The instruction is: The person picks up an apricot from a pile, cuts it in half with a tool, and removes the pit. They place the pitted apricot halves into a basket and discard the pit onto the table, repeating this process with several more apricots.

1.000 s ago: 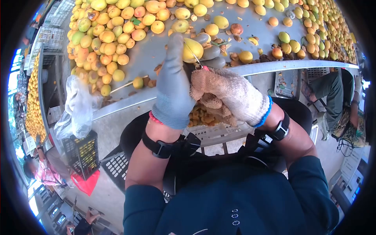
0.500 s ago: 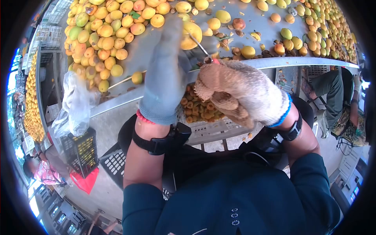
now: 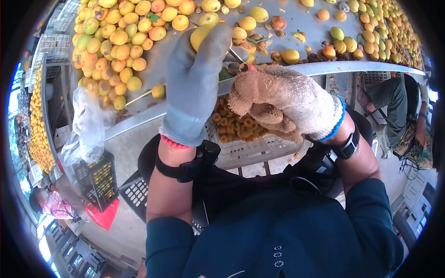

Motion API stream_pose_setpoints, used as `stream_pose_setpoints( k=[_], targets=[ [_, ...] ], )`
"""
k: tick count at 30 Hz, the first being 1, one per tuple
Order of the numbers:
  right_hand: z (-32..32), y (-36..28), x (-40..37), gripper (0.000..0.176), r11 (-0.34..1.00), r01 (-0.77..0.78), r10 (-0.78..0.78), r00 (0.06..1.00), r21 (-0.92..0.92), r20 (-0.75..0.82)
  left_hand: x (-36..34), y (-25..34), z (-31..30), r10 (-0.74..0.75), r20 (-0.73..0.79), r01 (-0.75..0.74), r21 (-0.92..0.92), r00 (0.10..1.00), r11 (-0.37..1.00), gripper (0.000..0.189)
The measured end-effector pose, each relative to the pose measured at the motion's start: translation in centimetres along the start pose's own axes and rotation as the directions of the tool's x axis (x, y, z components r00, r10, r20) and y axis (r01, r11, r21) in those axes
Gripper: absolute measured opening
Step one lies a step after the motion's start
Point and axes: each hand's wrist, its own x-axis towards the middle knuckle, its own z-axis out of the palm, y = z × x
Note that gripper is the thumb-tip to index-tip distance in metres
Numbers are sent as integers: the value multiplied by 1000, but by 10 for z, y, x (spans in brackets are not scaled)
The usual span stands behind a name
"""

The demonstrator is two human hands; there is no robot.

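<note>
My left hand [image 3: 192,88], in a grey glove, is closed around a yellow apricot [image 3: 199,38] over the metal table's near edge. My right hand [image 3: 282,99] wears a worn, brown-stained white glove, fingers wrapped round a pitting tool. Its thin metal shaft [image 3: 236,55] points up and left towards the left thumb; a bit of red shows where it enters the fist. Below the hands, a pale plastic crate [image 3: 245,160] holds cored apricot pieces [image 3: 241,129].
A large heap of apricots [image 3: 116,44] covers the metal table [image 3: 162,60] at left, with more at far right. Scraps lie along the rim. A clear plastic bag [image 3: 88,123] hangs at the left edge above a black crate [image 3: 99,180]. People sit at both sides.
My left hand has shifted left and slightly down with the apricot, away from the tool's tip. My right hand stays nearly in place. The whole view has shifted slightly.
</note>
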Motion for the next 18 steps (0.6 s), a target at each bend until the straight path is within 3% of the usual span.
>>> stream_pose_setpoints(
  k=[2,5,8,11,14,17,18],
  targets=[
    [0,3,8,39,996,31,-35,998,-80,-42,3,-8,-1,16,-8,-17,-127,1000,992,46],
    [1,9,13,38,991,122,-123,992,-62,-15,4,-13,17,-167,-44,108,-596,985,796,46],
    [1,16,15,36,979,199,-199,980,-38,3,5,-17,11,-198,66,199,-576,978,793,47],
    [2,12,14,38,993,115,-116,993,-29,-20,5,-11,1,-65,-4,63,-196,998,979,48],
    [5,8,13,40,999,36,-37,998,-15,-43,5,-19,3,-65,-81,50,-176,995,983,51],
    [8,18,27,41,967,164,-187,976,-196,-108,5,-22,17,-177,-7,131,-641,984,756,52],
    [7,15,26,40,971,162,-177,981,-176,-74,6,-27,12,-126,-34,97,-449,992,888,53]
  ],
)
